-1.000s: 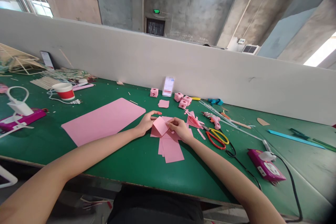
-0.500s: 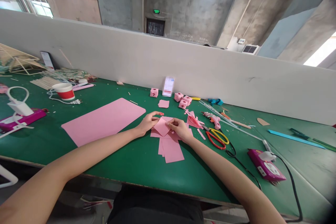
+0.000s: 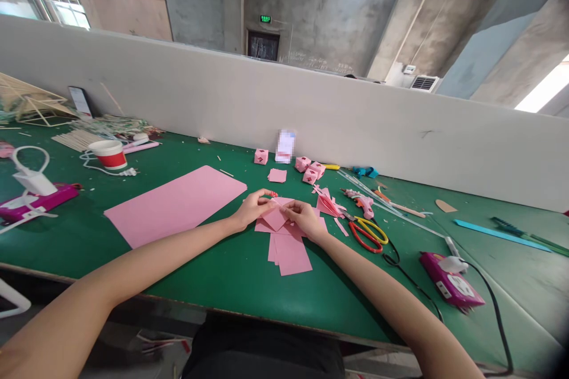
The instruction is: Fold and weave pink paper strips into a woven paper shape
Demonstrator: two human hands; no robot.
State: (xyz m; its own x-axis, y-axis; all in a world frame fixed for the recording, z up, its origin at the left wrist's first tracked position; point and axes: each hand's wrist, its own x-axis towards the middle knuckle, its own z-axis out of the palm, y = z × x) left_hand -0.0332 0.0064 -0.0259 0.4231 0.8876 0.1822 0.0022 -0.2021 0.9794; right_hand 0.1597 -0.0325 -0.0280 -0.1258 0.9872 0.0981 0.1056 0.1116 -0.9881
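Note:
Between my two hands, a small square of pink paper [image 3: 276, 220] is turned with one corner toward me. My left hand [image 3: 253, 208] pinches its left edge, thumb and fingers together. From the other side my right hand [image 3: 304, 218] grips it near the upper right, the fingertips of both hands almost meeting. Beneath lie several loose pink paper pieces [image 3: 294, 256], partly covered by the hands. A neat stack of small pink squares [image 3: 277, 176] rests just beyond.
Large pink sheets [image 3: 178, 204] lie left. Folded pink paper cubes [image 3: 261, 157] stand near a propped phone [image 3: 285, 147]. Scissors [image 3: 368, 233], a glue gun [image 3: 365, 204] and a purple power strip [image 3: 451, 281] with a black cord are at right. A paper cup [image 3: 108, 155] stands at left.
My left fingers have shifted slightly inward along the paper's upper edge, closer to my right fingertips. The paper stays in both hands; the other things have not moved.

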